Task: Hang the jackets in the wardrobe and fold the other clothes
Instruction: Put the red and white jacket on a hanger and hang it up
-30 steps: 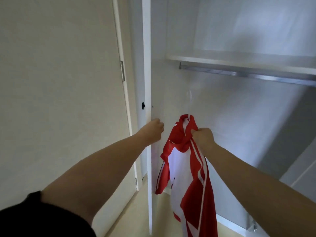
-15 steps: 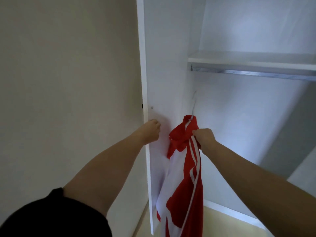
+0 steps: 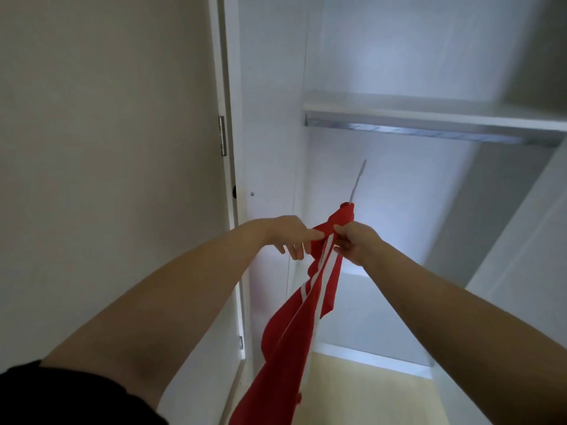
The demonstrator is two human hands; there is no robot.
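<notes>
Both arms were up at the open wardrobe (image 3: pixel 383 72), and the red jacket (image 3: pixel 313 289) with white stripes was in the air between them, its collar end held high and the body trailing down toward the floor. The right hand (image 3: pixel 356 242) had its fingers curled tight round the bunched collar, apparently carrying the weight. The left hand (image 3: pixel 290 236) met the fabric from the other side, forefinger and thumb seeming to pinch a fold at the collar while the other fingers hung loose below; likely it was steadying the cloth so the garment sat square.

Out of the top of the collar poked a pale hanger hook (image 3: pixel 357 180), tilted up toward the metal rail (image 3: pixel 429 133) but well short of it. That tilt made sense: the hook had to clear the rail, which ran just under the shelf (image 3: pixel 429 110), so the jacket was held up at the neck.

Inside the wardrobe nothing hung on the visible stretch of rail, and no clothes showed on the shelf or on the floor of the compartment. The door (image 3: pixel 107 148) stood swung open at the left, hinge (image 3: pixel 222 136) showing.
</notes>
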